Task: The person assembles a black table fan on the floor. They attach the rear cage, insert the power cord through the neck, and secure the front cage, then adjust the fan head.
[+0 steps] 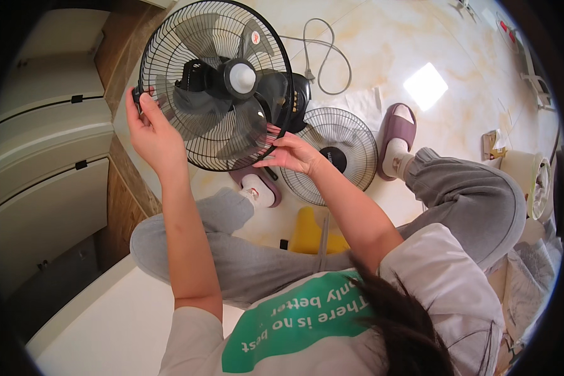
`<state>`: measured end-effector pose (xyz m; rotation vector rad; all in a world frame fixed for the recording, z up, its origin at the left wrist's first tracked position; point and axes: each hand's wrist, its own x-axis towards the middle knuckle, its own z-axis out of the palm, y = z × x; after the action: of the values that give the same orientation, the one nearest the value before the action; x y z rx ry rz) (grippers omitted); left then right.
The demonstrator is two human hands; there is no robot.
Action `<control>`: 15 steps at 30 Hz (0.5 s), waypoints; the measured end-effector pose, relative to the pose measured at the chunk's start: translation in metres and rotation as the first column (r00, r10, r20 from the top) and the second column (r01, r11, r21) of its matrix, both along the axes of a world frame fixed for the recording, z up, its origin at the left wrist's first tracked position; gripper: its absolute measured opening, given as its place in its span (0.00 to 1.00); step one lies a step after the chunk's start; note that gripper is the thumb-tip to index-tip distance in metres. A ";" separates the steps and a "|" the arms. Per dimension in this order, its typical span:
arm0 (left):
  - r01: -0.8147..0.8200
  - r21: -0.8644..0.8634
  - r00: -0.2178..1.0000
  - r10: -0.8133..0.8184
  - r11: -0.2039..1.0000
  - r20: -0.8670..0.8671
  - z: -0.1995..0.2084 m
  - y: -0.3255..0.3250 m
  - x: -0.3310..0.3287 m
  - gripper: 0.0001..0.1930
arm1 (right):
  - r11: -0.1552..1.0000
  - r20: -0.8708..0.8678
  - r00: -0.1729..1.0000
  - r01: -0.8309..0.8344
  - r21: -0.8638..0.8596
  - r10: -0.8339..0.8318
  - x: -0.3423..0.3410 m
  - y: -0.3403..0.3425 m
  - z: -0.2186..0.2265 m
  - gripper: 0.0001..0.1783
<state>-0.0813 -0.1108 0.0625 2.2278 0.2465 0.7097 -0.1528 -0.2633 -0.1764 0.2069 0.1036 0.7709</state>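
An electric fan (239, 80) with dark see-through blades and a white hub knob stands before me, its black wire rear grille (194, 164) behind the blades. My left hand (158, 135) grips the left rim of that grille, thumb in front, near a small black clip (136, 94). At the lower right rim, my right hand (294, 154) holds the grille with its fingers partly behind the wires. A loose round front grille (357, 143) with a dark centre disc lies on the floor, just beyond my right wrist. The fan's black base (302, 94) is partly hidden behind the blades.
A grey power cord (339, 53) loops over the marbled floor. Pale cabinets (50, 200) line the left side. My slippered feet rest either side of the loose grille. A yellow object (307, 230) lies between my legs; a whitish bin (523, 178) stands right.
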 end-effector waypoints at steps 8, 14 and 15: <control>0.010 -0.002 1.000 -0.010 1.000 -0.006 0.001 0.000 -0.002 0.23 | 0.998 -0.070 0.996 0.046 -0.052 -0.050 -0.031 0.023 0.013 0.28; 0.031 -0.017 0.999 -0.030 0.999 0.026 -0.004 0.003 -0.002 0.23 | 0.968 0.048 0.988 0.152 -0.200 -0.146 -0.014 -0.002 0.004 0.24; 0.030 -0.011 0.999 -0.029 1.000 0.025 -0.003 0.004 -0.002 0.23 | 0.964 0.044 0.992 0.125 -0.234 -0.118 -0.013 -0.005 0.004 0.24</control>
<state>-0.0835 -0.1071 0.0591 2.2064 0.2044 0.7181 -0.1657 -0.2688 -0.1719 -0.0248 0.1516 0.6331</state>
